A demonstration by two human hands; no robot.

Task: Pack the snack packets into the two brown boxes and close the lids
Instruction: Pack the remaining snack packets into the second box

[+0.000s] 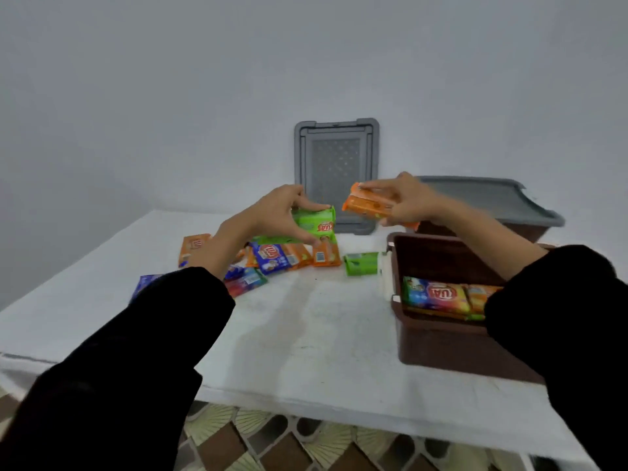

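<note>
Well, from where I stand both hands are busy at once: the left hand (275,215) pinches a green packet (314,224) between thumb and fingers, lifted just above the loose pile (275,258) at about ten o'clock of the white table (306,334). The right hand (404,202) grips an orange packet (367,205) by its long edges, held in the air toward twelve o'clock. The open brown box (441,345) sits at three o'clock, close to the table's right edge, with packed packets (438,295) lying flat in its near end and its far end showing bare brown floor. Behind it, at about one o'clock, the second brown box (530,231) has a grey lid (486,198) lying over it; whether that lid is clipped down I cannot tell. A spare lid (336,164) leans upright against the wall at twelve o'clock. To my eye the step in hand is carrying these two packets over to the open box. The way to do it well would be to bring the orange one in first, since the right hand is nearer, and lay it flat in the bare far end rather than drop it on those already there. The green one can then go alongside it. Flat, edge-to-edge rows should leave the lid room to seat. One stray packet (362,264), also green, lies just beside the box's left wall, easy to gather next.
</note>
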